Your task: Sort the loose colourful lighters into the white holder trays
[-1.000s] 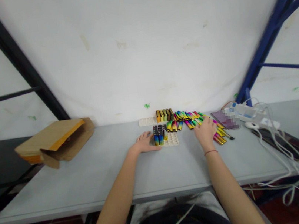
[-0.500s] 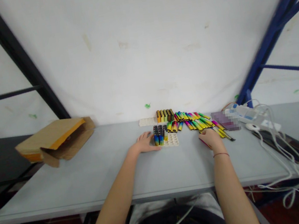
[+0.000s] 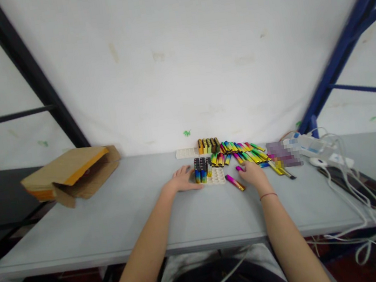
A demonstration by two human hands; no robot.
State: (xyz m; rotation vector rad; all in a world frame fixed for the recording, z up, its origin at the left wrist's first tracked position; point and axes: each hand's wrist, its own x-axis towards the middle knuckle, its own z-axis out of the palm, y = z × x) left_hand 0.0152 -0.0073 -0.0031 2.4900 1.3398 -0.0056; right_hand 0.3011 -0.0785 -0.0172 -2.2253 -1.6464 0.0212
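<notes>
My left hand [image 3: 184, 180] rests on the table with fingers spread around the left side of a white holed tray [image 3: 219, 177]. Blue lighters with black tops [image 3: 200, 172] stand upright in that tray, and its right part shows bare holes. My right hand [image 3: 254, 176] is closed on a magenta lighter [image 3: 239, 169], whose far end sticks out past the fingertips. Left of this hand, a magenta-and-gold lighter [image 3: 235, 183] lies alone on the table. Many shiny multicoloured lighters [image 3: 254, 155] lie in loose rows beyond my right hand.
Behind stands a group of yellow-toned lighters [image 3: 209, 145], beside a second white tray [image 3: 186, 153] near the wall. An opened cardboard box [image 3: 73, 174] lies at the left. At the right are a power strip [image 3: 310, 141], white cables [image 3: 352, 187] and a blurred purple item [image 3: 283, 154].
My right hand has moved left from the loose lighters. A magenta-and-gold lighter now lies separately near the tray, and another is in my fingers. My left hand stays in place.
</notes>
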